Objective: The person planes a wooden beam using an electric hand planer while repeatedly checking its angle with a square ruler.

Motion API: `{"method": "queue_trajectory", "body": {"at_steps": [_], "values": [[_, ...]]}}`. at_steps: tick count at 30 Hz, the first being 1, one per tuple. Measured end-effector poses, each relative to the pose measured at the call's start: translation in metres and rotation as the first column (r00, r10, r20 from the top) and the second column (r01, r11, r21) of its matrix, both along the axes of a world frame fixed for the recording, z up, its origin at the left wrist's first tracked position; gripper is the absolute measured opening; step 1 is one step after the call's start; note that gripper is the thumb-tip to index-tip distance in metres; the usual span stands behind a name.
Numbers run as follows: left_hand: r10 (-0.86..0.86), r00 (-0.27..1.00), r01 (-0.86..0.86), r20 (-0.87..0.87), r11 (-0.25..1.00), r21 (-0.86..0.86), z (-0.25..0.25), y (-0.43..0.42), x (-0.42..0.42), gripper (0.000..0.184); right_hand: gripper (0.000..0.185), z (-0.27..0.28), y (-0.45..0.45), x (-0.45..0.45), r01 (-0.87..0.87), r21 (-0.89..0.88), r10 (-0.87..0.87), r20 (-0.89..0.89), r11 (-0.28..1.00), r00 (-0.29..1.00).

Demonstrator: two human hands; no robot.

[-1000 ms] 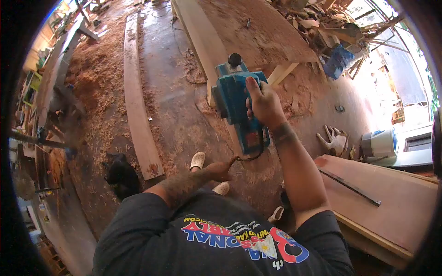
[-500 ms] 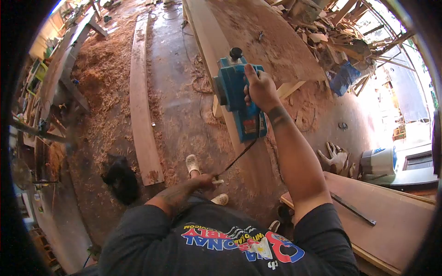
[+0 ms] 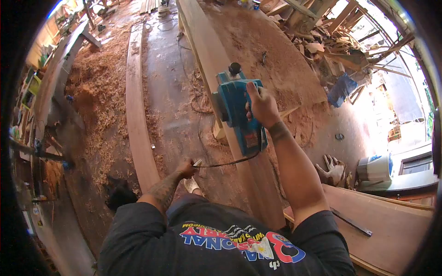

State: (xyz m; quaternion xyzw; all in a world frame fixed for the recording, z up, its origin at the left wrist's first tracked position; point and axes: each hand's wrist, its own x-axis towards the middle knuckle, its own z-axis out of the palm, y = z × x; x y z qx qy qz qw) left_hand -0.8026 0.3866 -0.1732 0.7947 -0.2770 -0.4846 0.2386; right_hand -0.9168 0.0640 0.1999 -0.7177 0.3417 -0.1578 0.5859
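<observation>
My right hand (image 3: 263,106) is wrapped round the rear handle of a blue electric planer (image 3: 237,112), which has a black knob at its front. The planer rests on a long wooden board (image 3: 214,55) that runs away from me. From its back end a dark power cord (image 3: 225,163) stretches left to my left hand (image 3: 186,169). The fingers of that hand are closed on the cord, and a small pale piece (image 3: 198,163) sticks out beside them; its kind is not clear.
Another long plank (image 3: 140,101) lies on the floor among shavings (image 3: 101,138). A dark furry animal (image 3: 120,195) is low at left. Scrap wood (image 3: 340,55), a blue bag (image 3: 343,89), a white bucket (image 3: 375,166) and gloves (image 3: 332,171) are at right, near a panel (image 3: 391,225).
My left hand has moved left and a little up, drawing the cord out toward the left. The planer and my right hand have shifted slightly nearer to me along the board.
</observation>
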Motion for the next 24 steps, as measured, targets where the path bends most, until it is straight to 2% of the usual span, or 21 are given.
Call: {"method": "queue_trajectory", "body": {"at_steps": [3, 6, 9, 10, 13, 16, 17, 19, 20, 23, 24], "values": [[0.058, 0.986, -0.054, -0.153, 0.998, 0.031, 0.02, -0.013, 0.045, 0.051, 0.065, -0.004, -0.015, 0.024, 0.018, -0.019, -0.018, -0.014, 1.0, 1.0], [0.182, 0.98, -0.177, -0.075, 0.982, 0.069, 0.021, -0.029, 0.082, 0.048, 0.066, -0.004, -0.026, 0.049, 0.036, -0.038, -0.037, -0.024, 0.999, 0.999], [0.321, 0.943, -0.329, -0.088, 0.94, -0.094, 0.014, -0.046, 0.126, 0.043, 0.066, 0.0, -0.037, 0.075, 0.052, 0.038, -0.052, -0.011, 0.998, 0.999], [0.355, 0.935, -0.351, 0.018, 0.931, -0.101, 0.026, -0.053, 0.14, 0.041, 0.066, -0.003, -0.043, 0.084, 0.047, 0.027, -0.047, -0.002, 0.999, 0.999], [0.38, 0.906, -0.31, 0.186, 0.895, -0.32, 0.068, -0.076, 0.186, 0.044, 0.067, -0.009, -0.064, 0.115, 0.033, 0.021, -0.033, 0.018, 0.999, 0.999], [0.537, 0.843, -0.44, 0.032, 0.723, -0.532, 0.077, -0.105, 0.241, 0.045, 0.065, -0.001, -0.079, 0.149, 0.031, 0.062, -0.032, 0.024, 0.998, 0.999], [0.522, 0.847, -0.392, 0.101, 0.742, -0.543, 0.086, -0.111, 0.256, 0.045, 0.064, 0.002, -0.083, 0.16, 0.035, 0.065, -0.036, 0.023, 0.997, 0.999], [0.482, 0.842, -0.288, 0.244, 0.782, -0.552, 0.141, -0.122, 0.276, 0.044, 0.063, 0.001, -0.094, 0.183, 0.035, 0.055, -0.036, 0.025, 0.998, 0.999], [0.455, 0.817, -0.174, 0.354, 0.78, -0.601, 0.125, -0.13, 0.299, 0.045, 0.063, -0.001, -0.102, 0.195, 0.032, 0.043, -0.033, 0.025, 0.999, 0.999], [0.464, 0.835, -0.213, 0.297, 0.769, -0.603, 0.102, -0.157, 0.354, 0.045, 0.064, -0.002, -0.121, 0.231, 0.034, 0.044, -0.036, 0.034, 0.998, 0.999], [0.484, 0.857, -0.321, 0.178, 0.771, -0.55, 0.136, -0.166, 0.354, 0.047, 0.064, 0.0, -0.128, 0.246, 0.035, 0.047, -0.037, 0.04, 0.998, 0.999]]}}
